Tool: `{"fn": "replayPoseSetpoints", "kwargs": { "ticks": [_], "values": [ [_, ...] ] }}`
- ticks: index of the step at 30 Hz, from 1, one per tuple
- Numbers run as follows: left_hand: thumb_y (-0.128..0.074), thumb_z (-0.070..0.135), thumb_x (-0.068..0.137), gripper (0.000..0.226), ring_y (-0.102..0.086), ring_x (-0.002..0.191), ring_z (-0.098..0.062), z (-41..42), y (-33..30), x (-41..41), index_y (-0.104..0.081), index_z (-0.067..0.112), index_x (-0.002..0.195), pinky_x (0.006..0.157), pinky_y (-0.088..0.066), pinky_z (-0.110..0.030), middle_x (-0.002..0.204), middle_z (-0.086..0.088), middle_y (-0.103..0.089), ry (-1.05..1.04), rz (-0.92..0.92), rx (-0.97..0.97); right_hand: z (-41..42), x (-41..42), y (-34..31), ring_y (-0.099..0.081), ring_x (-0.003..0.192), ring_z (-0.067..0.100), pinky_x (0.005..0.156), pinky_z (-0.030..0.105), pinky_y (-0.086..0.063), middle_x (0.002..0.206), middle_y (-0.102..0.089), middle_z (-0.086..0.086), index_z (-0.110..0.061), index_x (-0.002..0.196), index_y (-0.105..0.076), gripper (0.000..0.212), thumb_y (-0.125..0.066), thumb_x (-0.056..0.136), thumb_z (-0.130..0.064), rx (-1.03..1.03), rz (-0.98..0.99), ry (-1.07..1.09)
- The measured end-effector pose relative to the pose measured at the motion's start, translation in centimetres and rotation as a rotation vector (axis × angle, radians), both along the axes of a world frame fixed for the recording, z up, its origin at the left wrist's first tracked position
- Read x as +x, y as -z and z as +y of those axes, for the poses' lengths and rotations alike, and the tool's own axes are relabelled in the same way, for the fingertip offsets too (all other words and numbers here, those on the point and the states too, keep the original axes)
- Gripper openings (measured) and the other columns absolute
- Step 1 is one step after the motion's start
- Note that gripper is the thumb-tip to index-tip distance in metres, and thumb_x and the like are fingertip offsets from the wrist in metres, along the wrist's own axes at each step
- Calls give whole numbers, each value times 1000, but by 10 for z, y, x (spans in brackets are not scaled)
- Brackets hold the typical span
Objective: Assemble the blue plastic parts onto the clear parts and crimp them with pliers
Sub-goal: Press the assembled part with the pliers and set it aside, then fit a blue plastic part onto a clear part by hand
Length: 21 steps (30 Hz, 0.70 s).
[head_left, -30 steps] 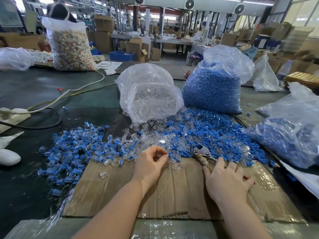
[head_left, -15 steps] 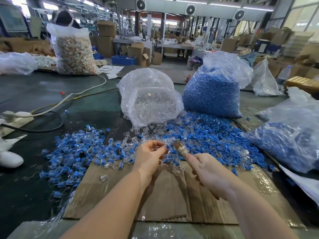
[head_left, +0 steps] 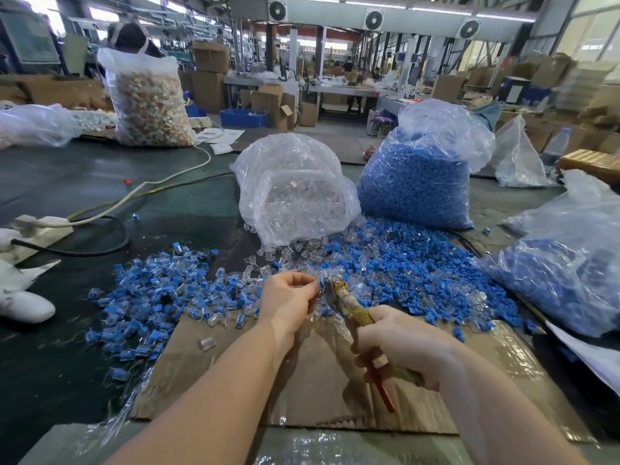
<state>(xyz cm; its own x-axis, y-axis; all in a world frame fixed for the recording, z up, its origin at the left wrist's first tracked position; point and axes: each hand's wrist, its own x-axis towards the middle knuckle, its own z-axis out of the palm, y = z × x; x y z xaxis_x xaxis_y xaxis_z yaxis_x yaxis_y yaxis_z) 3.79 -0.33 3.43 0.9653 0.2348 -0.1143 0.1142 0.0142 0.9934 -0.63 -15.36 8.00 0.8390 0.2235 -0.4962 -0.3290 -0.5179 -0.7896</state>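
over the cardboard sheet (head_left: pixel 235 380) at the front of the bench (head_left: pixel 50 196), the left hand (head_left: pixel 288 302) pinches a small blue-and-clear part (head_left: pixel 316 287) at its fingertips, held up just clear of the loose parts. the right hand (head_left: pixel 402 344) is wrapped round the pliers (head_left: pixel 352 307), whose long axis runs from the red handle tip near the wrist, up and to the left, toward that pinched part. the pliers' nose sits right at the part, on its right side; whether the jaws have closed on it i cannot tell, since the metal tip is small and partly lost against the clear plastic. so the part lies directly ahead of the tool, between the two hands, and the left hand is the nearer one, already holding it. the coming squeeze probably turns on keeping the part square to the nose. finished pieces (head_left: pixel 151 297) lie heaped to the left, loose blue parts (head_left: pixel 419 263) to the right, and the bag of clear parts (head_left: pixel 295 196) behind.
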Motion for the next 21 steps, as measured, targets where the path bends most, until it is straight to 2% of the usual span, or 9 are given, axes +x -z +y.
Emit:
{"fn": "replayPoseSetpoints", "kwargs": {
  "ticks": [4,6,8,9,12,16,21],
  "values": [
    [-62,1,85,9,-56,59,-11,2,-3,0,-64,8,80,53,-48,-17,72,-6,-64,4,3,-1,1,1,-3,-60,86,27,80,43,-54,89,-57,13,-9,95,-48,17,-48,80,0,-69,-19,-53],
    [-62,1,85,8,-56,60,-11,2,-5,-1,-64,7,81,54,-49,-18,73,-7,-64,6,8,2,1,1,-6,-62,83,28,66,34,-53,86,-58,11,-10,93,-47,15,-47,82,-1,-99,-30,-69],
    [-62,1,85,7,-56,59,-11,2,-5,-2,-64,6,82,53,-49,-18,72,-7,-63,3,9,-1,2,0,-9,-60,71,23,49,22,-45,84,-57,10,-10,92,-46,12,-45,84,-2,-119,-39,-74],
    [-62,1,85,7,-56,58,-11,2,-6,-2,-64,6,82,52,-49,-17,72,-6,-63,-1,9,-5,3,-1,-9,-59,65,20,45,20,-42,84,-57,10,-11,92,-45,11,-44,85,-2,-128,-50,-76],
    [-62,0,85,6,-56,59,-10,1,-7,-3,-64,5,82,50,-49,-15,72,-6,-63,-8,14,-23,4,-1,-8,-53,60,15,44,18,-42,83,-54,9,-10,91,-43,9,-39,89,-2,-173,-98,-100],
    [-62,0,85,8,-58,64,-12,-2,-7,-3,-64,6,81,57,-49,-20,75,-8,-64,-7,17,-41,3,0,-4,-48,59,15,48,20,-40,75,-50,6,-13,87,-40,10,-36,91,-5,-246,-152,-120],
    [-60,-1,86,7,-58,66,-12,-5,-7,-3,-64,5,86,58,-49,-19,78,-8,-64,-17,17,-57,2,0,0,-45,57,12,51,20,-38,72,-48,1,-15,86,-43,7,-46,89,-9,-187,-151,-84]
  ]
}}
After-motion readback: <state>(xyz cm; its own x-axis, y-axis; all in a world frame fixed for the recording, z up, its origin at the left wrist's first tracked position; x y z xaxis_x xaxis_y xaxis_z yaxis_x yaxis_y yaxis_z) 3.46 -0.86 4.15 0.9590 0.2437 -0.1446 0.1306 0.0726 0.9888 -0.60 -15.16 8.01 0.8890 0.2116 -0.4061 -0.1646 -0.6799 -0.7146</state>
